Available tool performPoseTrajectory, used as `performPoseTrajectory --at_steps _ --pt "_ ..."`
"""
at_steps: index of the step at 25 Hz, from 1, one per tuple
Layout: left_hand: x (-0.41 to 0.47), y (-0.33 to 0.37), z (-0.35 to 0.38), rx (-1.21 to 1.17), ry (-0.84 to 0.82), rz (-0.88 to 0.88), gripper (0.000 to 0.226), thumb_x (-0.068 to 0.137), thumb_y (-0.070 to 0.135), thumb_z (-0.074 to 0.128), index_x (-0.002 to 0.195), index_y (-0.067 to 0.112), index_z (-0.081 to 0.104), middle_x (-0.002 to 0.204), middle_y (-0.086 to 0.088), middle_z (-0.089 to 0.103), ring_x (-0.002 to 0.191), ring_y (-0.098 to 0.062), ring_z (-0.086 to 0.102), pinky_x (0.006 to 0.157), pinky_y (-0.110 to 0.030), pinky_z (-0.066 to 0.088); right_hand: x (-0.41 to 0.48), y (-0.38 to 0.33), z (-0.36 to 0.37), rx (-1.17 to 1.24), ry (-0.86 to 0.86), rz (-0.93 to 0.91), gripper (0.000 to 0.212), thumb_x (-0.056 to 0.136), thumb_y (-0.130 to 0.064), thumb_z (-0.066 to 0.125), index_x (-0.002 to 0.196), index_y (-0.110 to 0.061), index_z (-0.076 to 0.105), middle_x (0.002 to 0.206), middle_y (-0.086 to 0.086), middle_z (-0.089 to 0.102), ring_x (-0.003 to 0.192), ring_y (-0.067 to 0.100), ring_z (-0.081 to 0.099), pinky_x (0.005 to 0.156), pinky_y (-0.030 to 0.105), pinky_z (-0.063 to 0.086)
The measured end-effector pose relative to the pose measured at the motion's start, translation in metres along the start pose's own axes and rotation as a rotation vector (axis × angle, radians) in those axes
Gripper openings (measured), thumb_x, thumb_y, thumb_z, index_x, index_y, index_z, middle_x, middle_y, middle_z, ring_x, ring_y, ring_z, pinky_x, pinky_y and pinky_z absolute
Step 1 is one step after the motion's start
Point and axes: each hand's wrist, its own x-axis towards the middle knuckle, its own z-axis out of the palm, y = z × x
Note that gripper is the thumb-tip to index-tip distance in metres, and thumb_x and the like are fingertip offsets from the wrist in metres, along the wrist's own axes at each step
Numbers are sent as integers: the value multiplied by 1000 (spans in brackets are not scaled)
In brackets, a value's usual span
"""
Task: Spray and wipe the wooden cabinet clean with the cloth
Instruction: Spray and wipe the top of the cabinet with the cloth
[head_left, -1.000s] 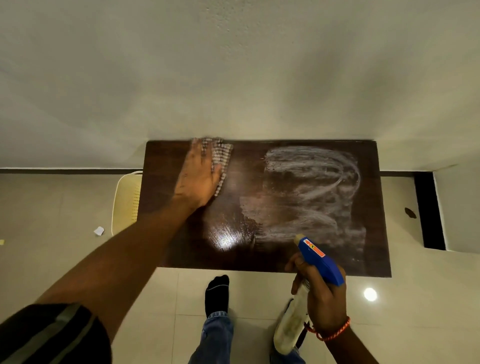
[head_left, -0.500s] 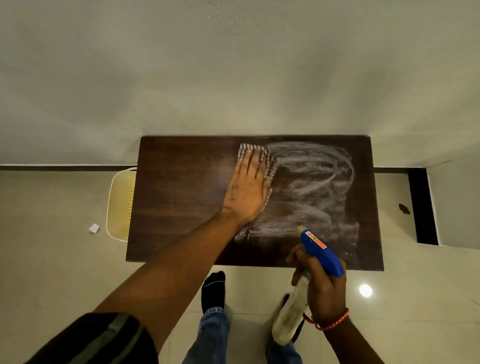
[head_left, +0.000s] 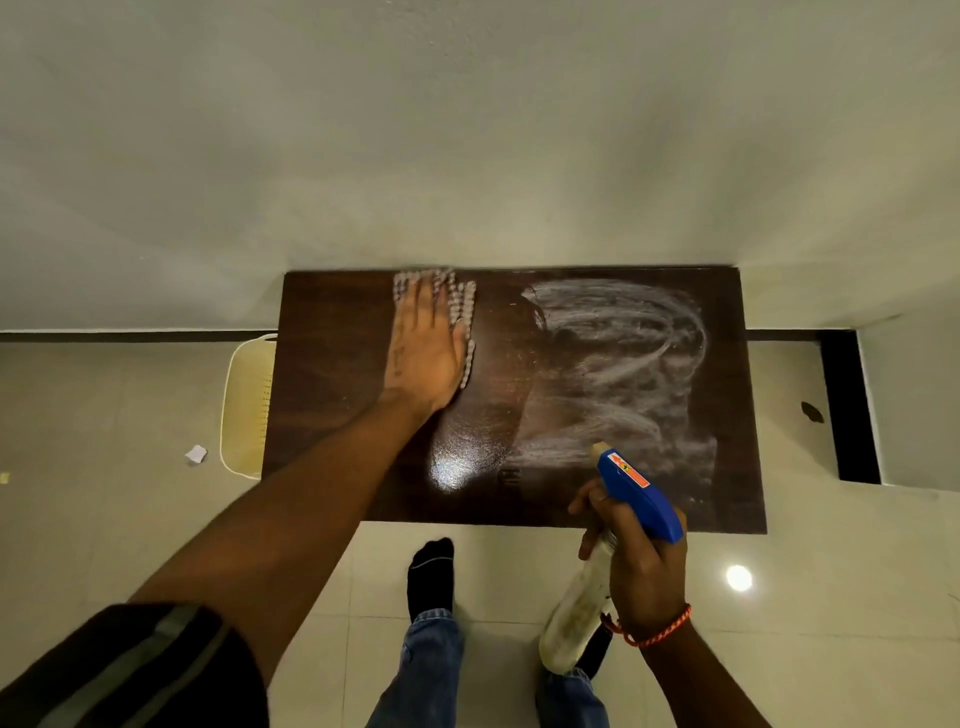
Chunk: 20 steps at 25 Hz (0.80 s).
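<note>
The dark wooden cabinet top (head_left: 332, 395) stands against the wall below me. White streaky spray residue (head_left: 623, 364) covers its right half. My left hand (head_left: 423, 348) lies flat on a checked cloth (head_left: 464, 312) near the back edge, left of centre, pressing it to the wood. Only the cloth's edges show around my fingers. My right hand (head_left: 639, 566) grips a spray bottle (head_left: 631, 486) with a blue trigger head and a pale body, held over the cabinet's front right edge, nozzle toward the residue.
A cream perforated chair or basket (head_left: 244, 410) sits beside the cabinet's left side. A paper scrap (head_left: 196, 454) lies on the tiled floor. My socked foot (head_left: 431, 577) stands in front of the cabinet. A dark gap (head_left: 849, 405) borders the wall at right.
My left hand has slid the cloth from the residue's left edge back leftward and toward the rear edge. The spray bottle in my right hand has barely moved.
</note>
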Motion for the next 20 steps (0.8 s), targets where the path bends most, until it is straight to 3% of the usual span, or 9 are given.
performPoseTrajectory --at_steps 2,5,10,12,14,18,20 --pt "11 23 5 2 3 83 67 107 40 10 161 1 12 170 -20 5 158 -32 -1 129 -47 8 -3 4 -2 -11 3 5 17 86 -18 56 87 -10 72 70 16 66 48 26 57 40 31 47" --pt "-21 52 21 3 -23 222 65 108 39 12 161 2 10 169 -20 2 158 -32 -4 129 -47 8 -8 7 -3 -34 10 5 28 80 -32 56 88 -9 70 74 16 67 47 24 57 40 30 48" --pt "-125 37 40 -3 -118 296 64 110 39 23 162 5 9 170 -17 5 158 -29 0 129 -44 9 0 -2 2 -23 33 7 20 87 -13 53 79 -16 71 69 15 67 54 39 57 40 35 46" --pt "-131 9 34 -11 -102 270 63 109 37 28 161 3 16 169 -19 13 157 -32 9 128 -45 14 9 -8 7 -14 19 7 21 88 -11 53 76 -12 70 65 16 65 55 43 56 40 35 45" --pt "-116 -16 26 7 -78 203 62 108 33 30 160 1 21 167 -22 17 156 -34 14 128 -46 15 16 -12 10 -7 7 3 19 86 -20 57 76 -9 69 63 24 61 53 48 52 40 35 45" --pt "-48 -24 11 5 -34 -22 64 109 37 22 160 -3 16 167 -25 12 157 -35 7 129 -46 9 21 -15 2 16 -1 -10 30 83 -28 59 86 0 69 67 27 60 55 49 51 41 34 45" --pt "-19 -5 5 -36 -24 -70 66 109 39 21 160 -2 16 168 -25 9 157 -35 4 129 -45 6 19 -14 -4 16 -11 -18 28 83 -30 58 86 -5 71 67 22 61 55 49 51 41 37 45"
